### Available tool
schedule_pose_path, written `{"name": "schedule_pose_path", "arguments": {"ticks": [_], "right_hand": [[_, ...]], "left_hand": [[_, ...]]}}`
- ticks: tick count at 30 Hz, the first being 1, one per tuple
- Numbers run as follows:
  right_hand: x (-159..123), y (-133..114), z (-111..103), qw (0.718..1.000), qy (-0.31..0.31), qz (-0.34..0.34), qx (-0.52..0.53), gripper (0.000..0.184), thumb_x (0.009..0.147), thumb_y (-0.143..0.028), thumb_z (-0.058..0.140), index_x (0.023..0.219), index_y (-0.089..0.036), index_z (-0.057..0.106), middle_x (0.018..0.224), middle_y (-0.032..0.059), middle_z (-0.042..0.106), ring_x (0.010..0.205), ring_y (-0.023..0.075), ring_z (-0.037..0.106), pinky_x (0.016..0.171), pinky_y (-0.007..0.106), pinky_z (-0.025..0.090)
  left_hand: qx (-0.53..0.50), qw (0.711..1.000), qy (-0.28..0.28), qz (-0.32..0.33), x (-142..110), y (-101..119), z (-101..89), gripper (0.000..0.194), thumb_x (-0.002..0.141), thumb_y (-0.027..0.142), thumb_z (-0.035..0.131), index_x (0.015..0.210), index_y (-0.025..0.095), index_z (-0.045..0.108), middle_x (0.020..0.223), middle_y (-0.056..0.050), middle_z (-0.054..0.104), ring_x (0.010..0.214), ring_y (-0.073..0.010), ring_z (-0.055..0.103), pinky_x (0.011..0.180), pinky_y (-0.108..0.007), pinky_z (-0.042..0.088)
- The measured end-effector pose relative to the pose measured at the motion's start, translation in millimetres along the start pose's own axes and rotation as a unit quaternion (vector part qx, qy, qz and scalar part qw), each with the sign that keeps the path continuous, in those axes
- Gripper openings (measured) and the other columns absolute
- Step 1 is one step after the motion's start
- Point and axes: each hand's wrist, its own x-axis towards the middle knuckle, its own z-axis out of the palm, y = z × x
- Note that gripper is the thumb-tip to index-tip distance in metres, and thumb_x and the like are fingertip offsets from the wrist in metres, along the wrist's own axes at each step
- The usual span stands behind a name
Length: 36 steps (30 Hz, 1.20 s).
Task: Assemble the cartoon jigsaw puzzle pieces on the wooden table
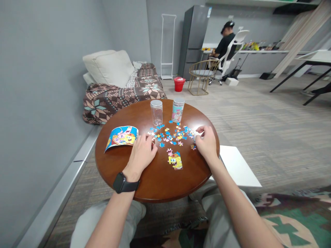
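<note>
A partly joined jigsaw section [175, 160] with a yellow cartoon face lies on the round wooden table between my hands. Loose puzzle pieces [178, 137], mostly blue, pink and yellow, are scattered beyond it. My left hand [143, 151] rests at the left of the pile, fingers curled, with a small puzzle piece [153, 140] at thumb and index finger. At the right edge of the pile, my right hand [207, 142] pinches a pale puzzle piece, largely hidden by the fingers. Left of my left hand lies a curled picture sheet [121, 136] with the same cartoon.
Behind the pieces stand a clear jar [156, 113] and a picture-covered jar [178, 111], both with silver lids. A single piece [193, 147] lies near my right hand. Farther off are a covered sofa [124, 96], a red bin [179, 84] and a seated person [225, 43].
</note>
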Motion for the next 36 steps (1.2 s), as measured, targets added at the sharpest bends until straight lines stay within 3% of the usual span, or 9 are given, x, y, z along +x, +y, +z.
{"name": "schedule_pose_path", "arguments": {"ticks": [4, 9, 15, 22, 26, 31, 36], "right_hand": [[-5, 12, 4, 0.992, -0.071, -0.003, -0.102, 0.009, 0.073, -0.020, 0.057, 0.080, -0.022, 0.061, 0.084, 0.0058, 0.054, 0.084, 0.0250, 0.054, 0.085, 0.040, 0.044], [-8, 16, 6, 0.984, -0.090, -0.048, -0.149, 0.010, 0.076, -0.023, 0.057, 0.084, -0.020, 0.062, 0.087, 0.0076, 0.060, 0.086, 0.0258, 0.056, 0.085, 0.040, 0.046], [-6, 16, 5, 0.981, -0.100, -0.055, -0.155, 0.008, 0.078, -0.024, 0.057, 0.082, -0.020, 0.062, 0.086, 0.0082, 0.063, 0.084, 0.0250, 0.057, 0.084, 0.039, 0.047], [-4, 18, 5, 0.978, -0.111, -0.034, -0.173, 0.015, 0.078, -0.022, 0.057, 0.090, -0.020, 0.065, 0.090, 0.0087, 0.062, 0.088, 0.0259, 0.059, 0.085, 0.039, 0.049], [12, 17, 5, 0.969, -0.155, -0.020, -0.193, 0.026, 0.082, -0.022, 0.057, 0.104, -0.017, 0.068, 0.096, 0.0104, 0.062, 0.086, 0.0248, 0.062, 0.087, 0.039, 0.050], [38, 13, 15, 0.951, -0.185, -0.100, -0.228, 0.036, 0.087, -0.017, 0.053, 0.118, -0.015, 0.071, 0.103, 0.0130, 0.062, 0.096, 0.0258, 0.063, 0.094, 0.037, 0.049], [50, 17, 25, 0.936, -0.241, -0.069, -0.246, 0.032, 0.092, -0.025, 0.056, 0.116, -0.016, 0.075, 0.095, 0.0123, 0.063, 0.093, 0.0245, 0.062, 0.094, 0.035, 0.049]], "left_hand": [[-0.021, 0.997, 0.023, -0.065, 2, -2, -2.8, 0.016, 0.089, 0.015, 0.049, 0.098, 0.018, 0.061, 0.101, -0.011, 0.063, 0.100, -0.0280, 0.062, 0.093, -0.042, 0.051], [-0.010, 0.994, -0.014, -0.108, 2, 0, -8.1, 0.017, 0.088, 0.011, 0.047, 0.095, 0.017, 0.062, 0.099, -0.011, 0.067, 0.101, -0.0282, 0.063, 0.092, -0.040, 0.050], [-0.011, 0.994, -0.036, -0.098, 3, 1, -9.6, 0.017, 0.087, 0.011, 0.051, 0.095, 0.017, 0.065, 0.100, -0.010, 0.068, 0.101, -0.0280, 0.063, 0.093, -0.039, 0.049], [-0.008, 0.996, -0.022, -0.084, 2, 3, -10.4, 0.014, 0.086, 0.011, 0.053, 0.089, 0.018, 0.064, 0.094, -0.008, 0.068, 0.095, -0.0261, 0.063, 0.090, -0.038, 0.049], [-0.002, 0.995, -0.028, -0.091, 2, 5, -11.0, 0.011, 0.086, 0.012, 0.054, 0.088, 0.018, 0.063, 0.092, -0.008, 0.066, 0.094, -0.0259, 0.063, 0.088, -0.037, 0.049], [-0.001, 0.995, -0.028, -0.093, 2, 3, -8.7, 0.010, 0.085, 0.012, 0.055, 0.089, 0.019, 0.061, 0.093, -0.008, 0.066, 0.095, -0.0258, 0.062, 0.090, -0.037, 0.049], [-0.011, 0.995, -0.023, -0.099, 1, 3, -8.0, 0.009, 0.085, 0.013, 0.056, 0.089, 0.019, 0.060, 0.092, -0.007, 0.066, 0.094, -0.0256, 0.062, 0.089, -0.038, 0.049]]}}
